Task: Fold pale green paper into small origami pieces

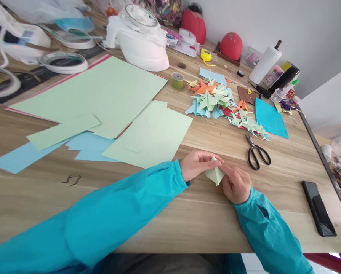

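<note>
Left hand: its thumb and fingers are grasping a small folded paper, which has pale green colour.
Right hand: the fingers are bent, and the forefinger touches the upper right side of this paper; whether the thumb also pinches it, I cannot tell.
Folded paper: it is between the two hands, over the near part of the worktop, with one point directed toward the person.
Sleeves: both are turquoise and gathered at the wrists.
Scissors: they lie just beyond the right hand, with black handles, the blades pointing away from the person.
Phone: it is black and lies to the right of the right hand, near the right edge of the worktop.
Green sheet: it lies beyond the left hand, beside a larger green sheet which has red showing along its edge.
Blue strip: it is at the far left, partly under a green strip.
Paper stars: they make a heap beyond the hands, in orange, green, blue and some red.
Turquoise square: it lies flat to the right of the heap.
Thread spool: it is yellow-green and stands to the left of the stars.
Tape measure: it is yellow and rests farther back.
</note>
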A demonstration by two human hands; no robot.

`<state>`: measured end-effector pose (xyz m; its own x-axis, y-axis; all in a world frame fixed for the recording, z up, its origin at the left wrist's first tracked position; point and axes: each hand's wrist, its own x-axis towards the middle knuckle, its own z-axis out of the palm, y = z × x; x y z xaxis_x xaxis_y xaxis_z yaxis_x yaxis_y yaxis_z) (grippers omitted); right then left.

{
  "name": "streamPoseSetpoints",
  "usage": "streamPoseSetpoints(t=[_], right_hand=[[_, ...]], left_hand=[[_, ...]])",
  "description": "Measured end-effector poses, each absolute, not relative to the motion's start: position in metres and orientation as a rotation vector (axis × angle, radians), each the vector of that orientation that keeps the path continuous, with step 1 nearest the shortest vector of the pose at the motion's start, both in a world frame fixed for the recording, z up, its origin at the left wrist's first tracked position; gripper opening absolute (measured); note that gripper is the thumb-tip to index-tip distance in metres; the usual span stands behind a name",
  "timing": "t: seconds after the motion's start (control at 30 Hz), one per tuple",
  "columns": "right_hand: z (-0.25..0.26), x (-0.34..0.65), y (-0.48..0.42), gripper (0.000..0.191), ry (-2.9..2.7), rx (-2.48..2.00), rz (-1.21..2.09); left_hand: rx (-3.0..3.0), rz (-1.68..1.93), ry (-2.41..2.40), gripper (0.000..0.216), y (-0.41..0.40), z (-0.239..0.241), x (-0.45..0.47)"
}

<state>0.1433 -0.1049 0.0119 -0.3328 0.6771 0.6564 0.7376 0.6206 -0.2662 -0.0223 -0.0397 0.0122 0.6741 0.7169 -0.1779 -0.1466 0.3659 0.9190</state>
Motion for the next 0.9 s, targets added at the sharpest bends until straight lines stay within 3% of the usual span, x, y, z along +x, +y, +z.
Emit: streamPoseSetpoints(t=[0.2,0.53,0.73,0.9], right_hand=[[0.012,0.141,-0.108,0.042,-1.950,-1.243,-0.063],[0.022,0.142,-0.107,0.023,-1.756,-1.286,0.352],[0.021,0.138,-0.104,0.015,-1.829,-1.249,0.304],[0.018,0.138,-0.100,0.011,-1.718,-1.269,0.398]], left_hand=[[1.062,0.639,0.575,0.033,-0.039,0.013,-0.022],[1.206,0.775,0.609,0.033,-0.040,0.012,-0.021],[1.355,0.785,0.627,0.022,-0.040,0.010,-0.022],[1.343,0.828,0.673,0.026,-0.040,0.009,-0.021]])
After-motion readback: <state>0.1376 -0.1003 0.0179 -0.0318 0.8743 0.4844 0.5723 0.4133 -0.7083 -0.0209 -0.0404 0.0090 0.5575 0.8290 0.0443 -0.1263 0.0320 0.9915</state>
